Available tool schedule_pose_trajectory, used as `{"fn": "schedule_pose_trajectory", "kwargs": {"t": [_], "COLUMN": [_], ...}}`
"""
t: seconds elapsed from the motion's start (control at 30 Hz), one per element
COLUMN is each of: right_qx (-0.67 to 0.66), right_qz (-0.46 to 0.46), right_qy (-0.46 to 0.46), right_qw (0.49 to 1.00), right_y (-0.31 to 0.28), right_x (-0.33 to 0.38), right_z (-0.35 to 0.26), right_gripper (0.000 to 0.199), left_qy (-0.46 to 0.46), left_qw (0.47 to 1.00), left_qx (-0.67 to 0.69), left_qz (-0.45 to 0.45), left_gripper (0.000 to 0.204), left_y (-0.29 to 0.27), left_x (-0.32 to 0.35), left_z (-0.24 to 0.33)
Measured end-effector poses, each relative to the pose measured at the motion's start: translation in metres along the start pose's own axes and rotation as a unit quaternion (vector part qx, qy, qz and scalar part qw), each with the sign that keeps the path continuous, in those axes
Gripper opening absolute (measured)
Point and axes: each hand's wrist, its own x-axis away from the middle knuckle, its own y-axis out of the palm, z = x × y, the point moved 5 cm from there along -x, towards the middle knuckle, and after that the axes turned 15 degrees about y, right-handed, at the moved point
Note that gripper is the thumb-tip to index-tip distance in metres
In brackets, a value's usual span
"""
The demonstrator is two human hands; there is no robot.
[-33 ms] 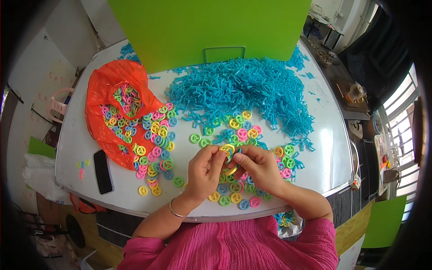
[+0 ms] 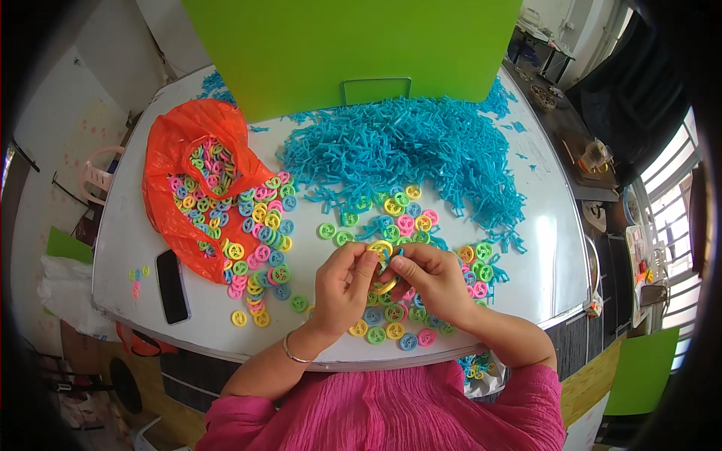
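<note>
Over the table's near middle, my left hand [image 2: 342, 289] pinches a yellow plastic wheel [image 2: 380, 246] between thumb and fingers. My right hand [image 2: 435, 279] meets it from the other side, its fingers closed on a small blue plastic piece [image 2: 399, 254] beside the wheel. A second yellow wheel [image 2: 386, 286] shows just below, between the two hands; which hand bears it I cannot tell. Fingers hide how these parts join. Under and around both hands lie loose green, yellow, pink and blue wheels [image 2: 395, 331].
A heap of blue plastic pieces [image 2: 398, 143] spreads before a green panel [image 2: 346, 52]. At left, an orange-red plastic bag [image 2: 169, 225] spills more coloured wheels [image 2: 263, 218]. A black phone [image 2: 173, 287] lies on the white table [image 2: 135, 248] near its left edge.
</note>
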Motion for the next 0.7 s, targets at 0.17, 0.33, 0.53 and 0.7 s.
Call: {"fn": "schedule_pose_trajectory", "kwargs": {"t": [0.17, 0.33, 0.53, 0.7], "right_qx": [0.180, 0.363, 0.423, 0.429], "right_qz": [0.094, 0.160, 0.198, 0.221], "right_qy": [-0.100, -0.272, -0.354, -0.347], "right_qw": [0.974, 0.877, 0.810, 0.804], "right_y": [0.001, 0.003, 0.009, 0.010], "right_x": [0.007, 0.017, 0.023, 0.026], "right_z": [-0.007, -0.025, -0.031, -0.030], "right_gripper": [0.024, 0.033, 0.040, 0.041], "left_qy": [0.011, 0.037, 0.012, 0.157], "left_qw": [1.000, 0.999, 1.000, 0.981], "left_qx": [-0.012, -0.004, 0.006, -0.112], "left_qz": [-0.015, -0.007, -0.015, -0.016], "left_gripper": [0.016, 0.016, 0.012, 0.009], "left_y": [0.001, 0.001, 0.002, 0.002], "left_x": [0.000, -0.001, 0.002, -0.002], "left_z": [0.001, 0.005, -0.002, 0.018]}}
